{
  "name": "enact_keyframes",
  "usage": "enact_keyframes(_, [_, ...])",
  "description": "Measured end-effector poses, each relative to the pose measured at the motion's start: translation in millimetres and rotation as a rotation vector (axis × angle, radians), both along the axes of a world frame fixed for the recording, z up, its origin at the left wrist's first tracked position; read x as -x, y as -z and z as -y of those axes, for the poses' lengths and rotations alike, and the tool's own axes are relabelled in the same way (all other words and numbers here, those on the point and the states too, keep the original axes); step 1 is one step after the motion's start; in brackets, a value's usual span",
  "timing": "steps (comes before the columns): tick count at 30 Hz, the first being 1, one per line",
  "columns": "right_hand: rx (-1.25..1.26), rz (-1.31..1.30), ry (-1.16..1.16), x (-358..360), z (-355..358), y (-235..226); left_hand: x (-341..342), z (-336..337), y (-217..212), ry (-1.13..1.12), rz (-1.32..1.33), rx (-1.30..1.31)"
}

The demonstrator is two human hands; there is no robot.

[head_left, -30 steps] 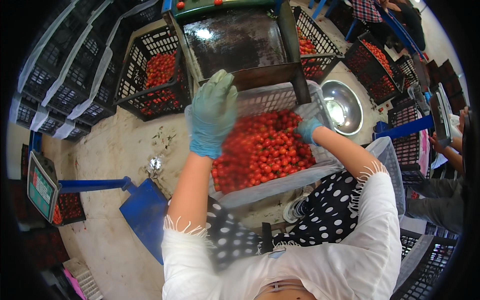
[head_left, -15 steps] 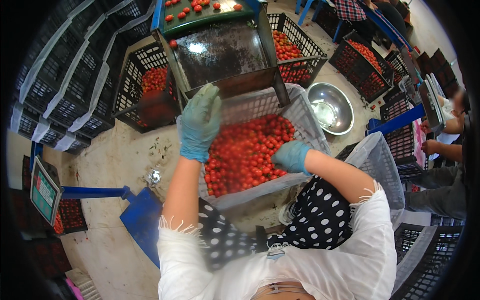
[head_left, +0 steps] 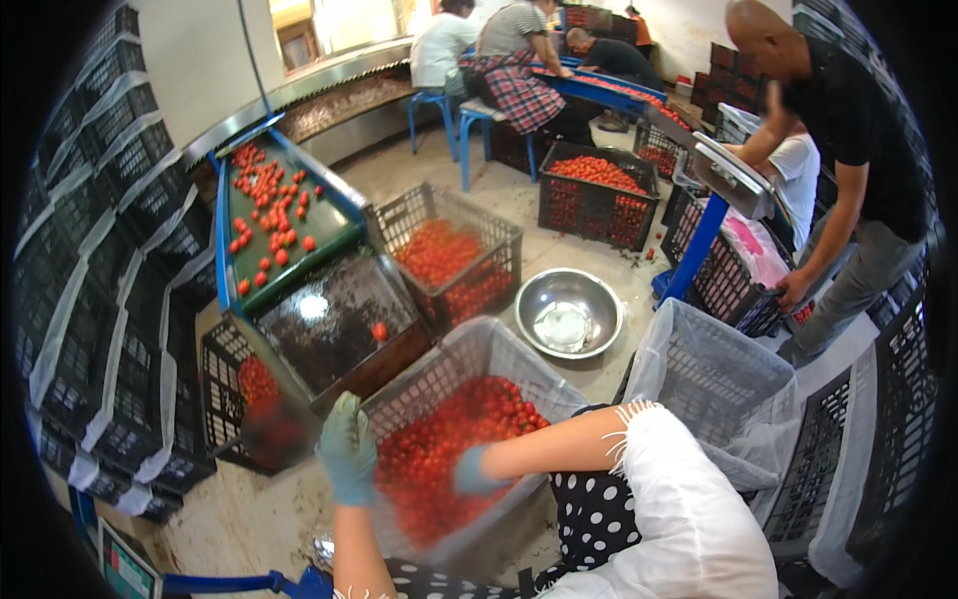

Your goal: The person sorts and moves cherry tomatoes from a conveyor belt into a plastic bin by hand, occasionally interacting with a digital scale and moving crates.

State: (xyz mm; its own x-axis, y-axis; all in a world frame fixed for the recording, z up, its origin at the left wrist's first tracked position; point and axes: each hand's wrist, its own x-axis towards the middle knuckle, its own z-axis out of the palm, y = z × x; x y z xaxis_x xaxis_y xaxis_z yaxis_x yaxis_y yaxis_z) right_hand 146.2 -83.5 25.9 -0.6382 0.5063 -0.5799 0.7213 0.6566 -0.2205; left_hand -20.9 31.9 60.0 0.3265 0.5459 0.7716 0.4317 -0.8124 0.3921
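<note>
Small red tomatoes [head_left: 429, 429] fill the bottom of a crate lined with pale plastic [head_left: 547, 375] in front of me. My right hand [head_left: 479, 472], in a blue-green glove, reaches down among them; its fingers are hidden and blurred. At the crate's left edge my left hand [head_left: 347, 451], gloved alike, is raised with its fingers curled together. Whether anything is inside those fingers is hidden from view. Just beyond the hands, a dark metal chute [head_left: 324, 314] slopes toward the crate, with one tomato [head_left: 379, 331] on it.
Behind the chute, a green conveyor belt [head_left: 274, 205] carries tomatoes. A steel bowl [head_left: 570, 312] sits on the floor to the right, near an unfilled lined crate [head_left: 709, 384]. Black crates [head_left: 110, 329] are stacked at left. A person [head_left: 848, 150] bends over a crate at right.
My view has swung up and to the right, showing more of the room. My right hand has moved left and deeper into the tomatoes. The left hand stays raised by the crate's edge.
</note>
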Motion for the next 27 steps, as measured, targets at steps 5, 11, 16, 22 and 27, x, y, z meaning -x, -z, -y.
enact_keyframes(5, [0.062,0.028,-0.035,7.9,-3.5,23.9,-2.0,2.2,0.8,0.006,-0.028,0.007])
enact_keyframes(11, [0.088,0.033,-0.018,5.5,-8.7,20.4,3.3,0.3,4.4,0.009,-0.039,-0.001])
enact_keyframes(16, [0.081,-0.026,-0.008,2.3,-12.8,38.0,-0.3,3.0,3.5,0.017,-0.047,0.015])
enact_keyframes(22, [0.159,0.067,0.054,3.5,-12.2,9.4,4.5,1.3,6.8,0.0,-0.04,0.032])
enact_keyframes(27, [0.144,0.028,0.064,-0.7,-10.0,20.2,-0.4,3.8,2.7,0.006,-0.058,0.029])
